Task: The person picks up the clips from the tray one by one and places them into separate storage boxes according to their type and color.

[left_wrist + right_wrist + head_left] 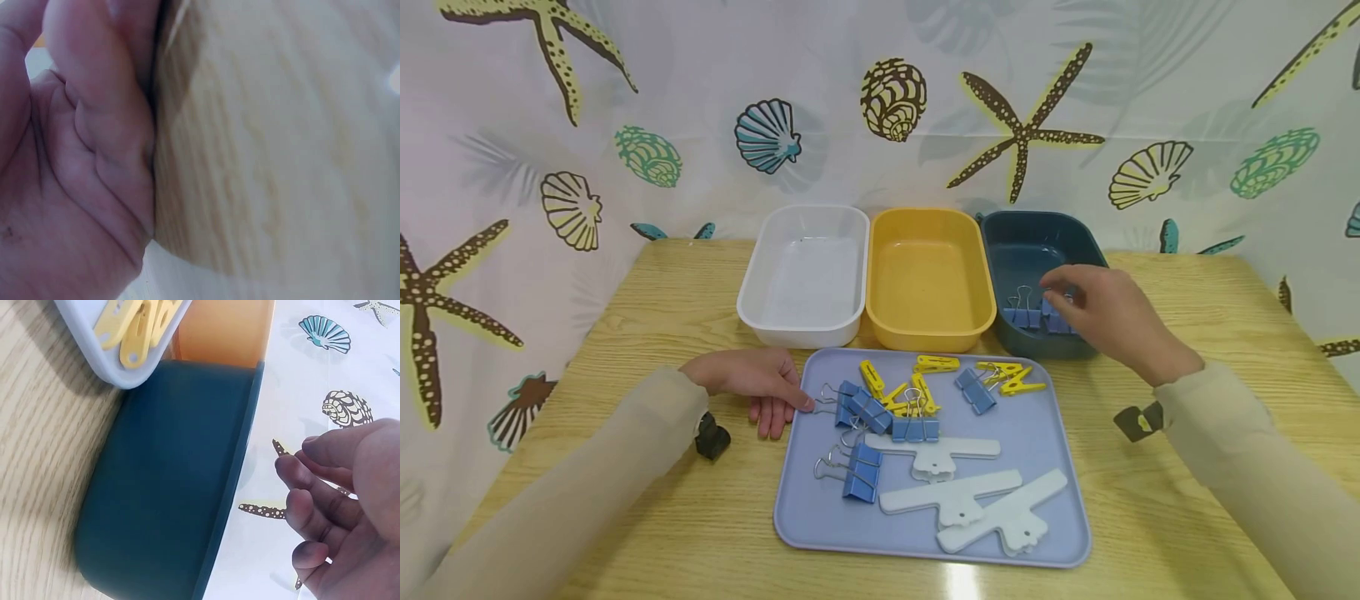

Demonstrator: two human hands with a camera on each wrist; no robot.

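Note:
My right hand (1101, 312) hovers over the dark teal bin (1037, 218), fingers loosely bent and holding nothing; the right wrist view shows bare fingertips (300, 472). Blue binder clips (1022, 318) lie inside that bin, below the fingers. At the left rim of the lavender tray (820, 529), my left hand (756, 383) rests on the table, its thumb reaching over the rim close to a binder clip's wire handle. On the tray are several blue binder clips (861, 473), several yellow clothespins (936, 364) and three white bag clips (951, 492).
A white bin (805, 325) and a yellow bin (928, 329) stand side by side left of the teal one, behind the tray. Wooden table (700, 517) surrounds the tray. A patterned cloth (850, 67) hangs behind the bins.

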